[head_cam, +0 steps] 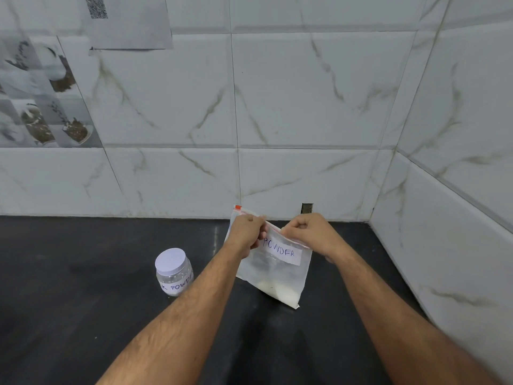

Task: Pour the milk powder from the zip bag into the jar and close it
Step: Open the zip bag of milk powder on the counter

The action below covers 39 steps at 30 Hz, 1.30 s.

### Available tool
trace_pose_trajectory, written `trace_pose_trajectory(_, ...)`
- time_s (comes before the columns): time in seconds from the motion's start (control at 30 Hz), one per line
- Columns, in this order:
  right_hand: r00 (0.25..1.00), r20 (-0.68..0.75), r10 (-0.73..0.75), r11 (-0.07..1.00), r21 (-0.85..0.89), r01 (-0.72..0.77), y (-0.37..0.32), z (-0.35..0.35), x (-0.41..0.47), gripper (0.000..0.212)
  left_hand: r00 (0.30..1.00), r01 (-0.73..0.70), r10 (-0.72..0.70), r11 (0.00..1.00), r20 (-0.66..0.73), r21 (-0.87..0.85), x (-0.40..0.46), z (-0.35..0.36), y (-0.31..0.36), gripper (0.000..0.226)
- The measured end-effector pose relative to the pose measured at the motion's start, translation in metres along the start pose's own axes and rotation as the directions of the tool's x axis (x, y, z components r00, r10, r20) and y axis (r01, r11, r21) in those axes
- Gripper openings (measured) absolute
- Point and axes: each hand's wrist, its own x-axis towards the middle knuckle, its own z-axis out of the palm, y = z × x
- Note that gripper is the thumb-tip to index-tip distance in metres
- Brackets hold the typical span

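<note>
A clear zip bag (277,276) with a red zip strip and a white label reading "POWDER" stands upright on the black counter, with white powder settled at its bottom. My left hand (245,236) pinches the bag's top edge on the left. My right hand (308,232) pinches the same top edge on the right. A small clear jar (174,273) with a white lid on it and a handwritten label stands to the left of the bag, apart from both hands.
The black counter (83,287) runs to a marble-tiled wall (305,107) behind and a side wall (458,218) on the right, forming a corner. A small dark hole (307,208) sits in the wall just behind the bag.
</note>
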Motion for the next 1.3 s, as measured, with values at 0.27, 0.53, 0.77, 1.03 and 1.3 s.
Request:
trace_pose_trajectory(0.27,0.982,0.103,0.160,0.987,-0.042,-0.156,-0.022,0.000,0.015,0.014,0.987,-0.144,0.141,0.989,0.079,0.036,-0.010,0.007,0.002,0.030)
trace_pose_trajectory(0.53,0.983,0.004,0.184,0.980,-0.078,-0.184,-0.016,0.006,0.012,0.028,0.977,-0.153,0.148,0.988,0.152,0.024,-0.012,0.005,-0.004,0.032)
trace_pose_trajectory(0.77,0.939,-0.231,0.255,0.947,-0.139,-0.291,-0.003,-0.020,0.012,0.020,0.974,-0.220,0.225,0.921,0.020,0.322,-0.012,0.004,0.006,0.022)
trace_pose_trajectory(1.03,0.865,-0.366,0.343,0.876,-0.209,-0.435,0.013,-0.059,0.003,0.019,0.937,-0.230,0.348,0.527,0.040,0.818,-0.008,0.006,0.047,0.035)
trace_pose_trajectory(1.3,0.858,-0.241,0.453,0.886,0.022,-0.462,0.035,-0.054,-0.007,0.012,0.920,-0.230,0.387,0.398,0.065,0.888,0.004,0.020,0.082,0.030)
